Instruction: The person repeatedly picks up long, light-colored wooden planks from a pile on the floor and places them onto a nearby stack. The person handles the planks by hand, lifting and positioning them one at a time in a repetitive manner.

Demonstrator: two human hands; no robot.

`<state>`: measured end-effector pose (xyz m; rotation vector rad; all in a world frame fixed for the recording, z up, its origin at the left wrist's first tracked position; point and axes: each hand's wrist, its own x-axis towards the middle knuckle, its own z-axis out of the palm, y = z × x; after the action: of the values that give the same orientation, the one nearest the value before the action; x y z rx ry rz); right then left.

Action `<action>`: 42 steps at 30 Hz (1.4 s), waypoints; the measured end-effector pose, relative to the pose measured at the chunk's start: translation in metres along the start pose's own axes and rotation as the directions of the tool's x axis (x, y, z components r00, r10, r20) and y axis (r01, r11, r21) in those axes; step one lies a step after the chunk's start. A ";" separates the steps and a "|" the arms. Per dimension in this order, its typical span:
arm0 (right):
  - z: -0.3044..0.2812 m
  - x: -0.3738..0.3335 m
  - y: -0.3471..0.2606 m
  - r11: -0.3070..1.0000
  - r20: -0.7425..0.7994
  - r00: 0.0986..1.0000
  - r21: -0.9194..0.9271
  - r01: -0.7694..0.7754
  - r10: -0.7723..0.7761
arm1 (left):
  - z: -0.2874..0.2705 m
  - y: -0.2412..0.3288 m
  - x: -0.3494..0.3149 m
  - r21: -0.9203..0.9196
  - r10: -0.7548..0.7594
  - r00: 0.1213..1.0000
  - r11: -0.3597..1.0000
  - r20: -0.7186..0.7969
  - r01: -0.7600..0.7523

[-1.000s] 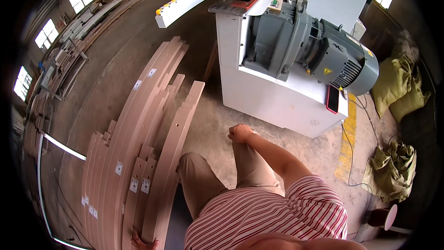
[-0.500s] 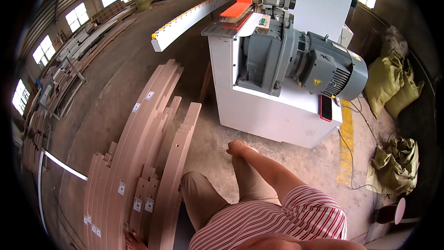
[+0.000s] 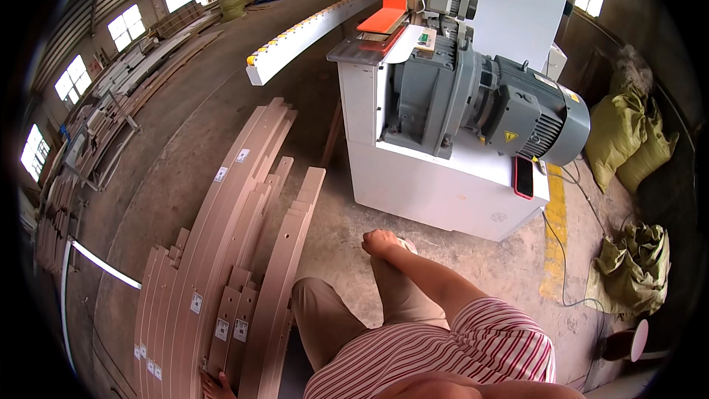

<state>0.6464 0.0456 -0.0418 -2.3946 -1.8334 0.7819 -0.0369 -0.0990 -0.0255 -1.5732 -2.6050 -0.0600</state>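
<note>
My left hand is at the lower edge, partly cut off by the picture. Its fingers look spread and touch the side of a brown board in the stack beside my leg. Long brown boards lie there side by side at stepped lengths, some with round holes and small white labels. One board sits slightly apart, closest to my knee. My right hand rests on my right knee, fingers curled in, and nothing shows in it.
Ahead stands a white machine cabinet bearing a large grey motor; a red-edged phone lies on its ledge. A white roller rail extends left. Yellow-green sacks and a cable are at right. More boards line the far left.
The view has shifted slightly, so everything sits a little lower and farther right. Both hands stay where they were, on the board and on the knee.
</note>
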 end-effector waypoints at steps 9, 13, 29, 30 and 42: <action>0.002 -0.002 0.005 0.998 -0.055 0.998 0.050 -0.023 0.026 | -0.019 0.016 -0.004 -0.042 -0.036 0.998 0.998 0.047 0.038; 0.000 -0.002 0.004 0.998 -0.029 0.999 0.048 -0.038 0.039 | -0.014 0.013 -0.004 -0.013 -0.034 0.999 0.999 0.008 0.034; -0.004 -0.009 0.003 0.997 -0.045 0.998 0.062 -0.048 0.050 | -0.029 0.027 -0.006 0.009 -0.097 0.992 0.995 0.079 0.097; -0.005 -0.009 0.002 0.997 -0.048 0.998 0.059 -0.048 0.051 | -0.030 0.027 -0.006 0.003 -0.098 0.992 0.995 0.079 0.098; 0.000 -0.005 0.003 0.999 -0.049 0.998 0.025 -0.037 0.038 | -0.032 0.026 -0.009 -0.033 -0.070 0.996 0.997 0.061 0.072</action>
<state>0.6486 0.0401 -0.0406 -2.4182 -1.7560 0.7361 -0.0072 -0.0977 0.0047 -1.5155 -2.7205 -0.0645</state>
